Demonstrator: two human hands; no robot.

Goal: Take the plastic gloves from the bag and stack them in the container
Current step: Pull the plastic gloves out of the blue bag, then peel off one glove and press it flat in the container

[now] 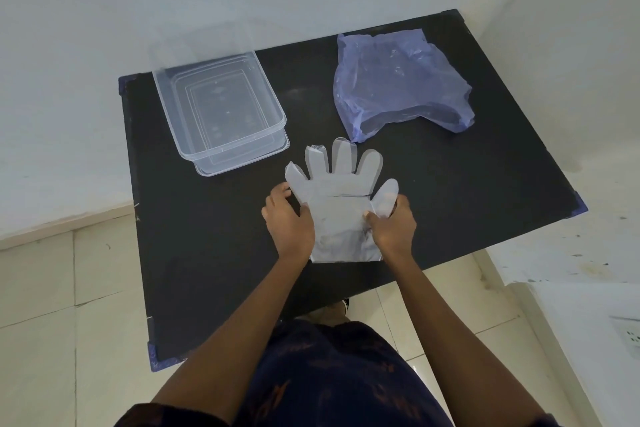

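Both hands grasp one flat plastic glove point(341, 199) at bench centre: the left hand point(289, 218) pinches its 9 o'clock edge, the right hand point(393, 222) its 3 o'clock edge at the thumb base. To carry it well, keep the film taut and level, then lay it flat inside the clear container point(221, 114) at 10 o'clock, judged empty so far. Its long axis runs 6 to 12 o'clock, fingers pointing to 12, toward the blue bag point(398, 87) at 1 o'clock.

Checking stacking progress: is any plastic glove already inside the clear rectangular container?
No: the clear container shows only its bare bottom.
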